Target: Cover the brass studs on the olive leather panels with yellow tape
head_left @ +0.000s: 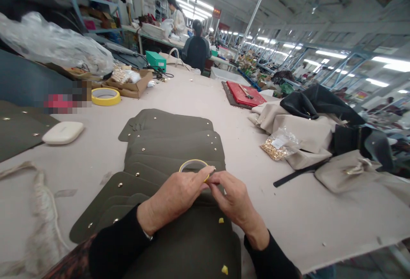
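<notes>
Reference landmark: the stack of dark olive panels [173, 142], laid overlapping on the pale worktable [243, 151], as I see it from the room. Metal studs [143, 149] show near the panel edges.

Hands: both are above the near part of the stack, brought together at the fingertips. The left hand [176, 196] is clamped on a small roll of yellow tape [193, 161], at the rim nearest the worker. The right hand [233, 196] meets it there, thumb and fingertips drawn in; I cannot tell whether they grip the roll or a tape end, or only touch.

Roll position: over the middle of the stack, olive material visible through its ring. Two yellow scraps [221, 220] lie on the nearest panel, toward the right edge of the stack.

Left of the stack: a cream rounded case [63, 133]; farther off, a larger tape roll [105, 102] just beside an open cardboard box [142, 83]. A strip of pale cloth [41, 210] lies nearer the worker.

Right of the stack: a clear bag of gold-coloured pieces [276, 147], against a pile of beige parts [303, 132], with a dark strap [299, 173] nearby.

Beyond the stack, to its right: a red slab [238, 94] carrying a hammer [246, 93]. Well beyond the stack: a green box [156, 61] and a co-worker [196, 50], turned away.
</notes>
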